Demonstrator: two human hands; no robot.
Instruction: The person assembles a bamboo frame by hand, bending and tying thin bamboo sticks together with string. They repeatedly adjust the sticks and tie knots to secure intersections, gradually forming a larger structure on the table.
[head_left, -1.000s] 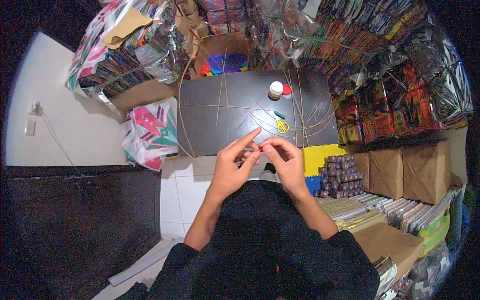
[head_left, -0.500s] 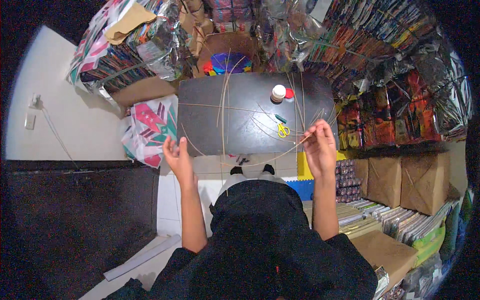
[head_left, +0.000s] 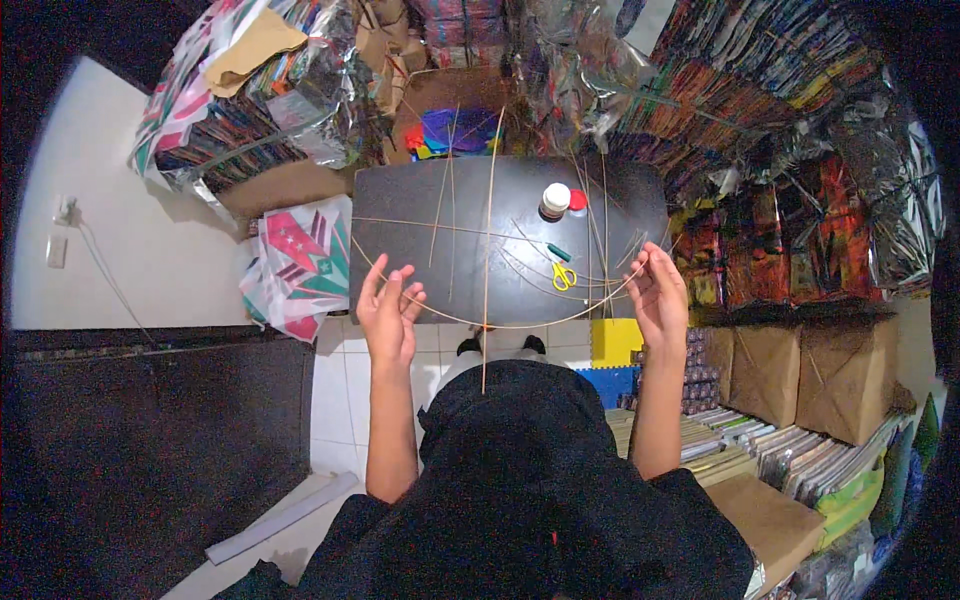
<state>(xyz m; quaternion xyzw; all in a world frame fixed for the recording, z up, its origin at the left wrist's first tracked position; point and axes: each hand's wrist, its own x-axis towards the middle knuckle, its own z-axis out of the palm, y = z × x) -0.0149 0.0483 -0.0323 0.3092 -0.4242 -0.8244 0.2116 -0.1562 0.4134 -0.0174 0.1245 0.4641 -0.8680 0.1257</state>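
Observation:
In front of me hang two thin bamboo sticks that cross: a straight upright stick (head_left: 489, 215) and a stick bent into a bow (head_left: 540, 325). My right hand (head_left: 660, 300) pinches the bow near its right end with thumb and fingertips. The fingers of my left hand (head_left: 388, 318) are spread beside the bow's left part; whether they touch it I cannot tell. Beyond, on the dark table (head_left: 400, 190), lie yellow scissors (head_left: 564, 276), a green stick-shaped thing (head_left: 559, 252), a white-lidded jar (head_left: 555, 200), a red round lid (head_left: 577, 200) and several loose thin sticks (head_left: 420, 223).
Wrapped stacks of colourful sheets (head_left: 740, 80) rise behind the table and along the right. A patterned sheet (head_left: 300, 255) hangs at its left. Brown paper parcels (head_left: 845, 370) and bundled papers (head_left: 780, 445) are at my right. A white tube (head_left: 285, 515) lies on the floor at left.
The upright stick has swung right and straightened. The bow now spans between both hands. My left hand has moved slightly right, while the right still holds the bow.

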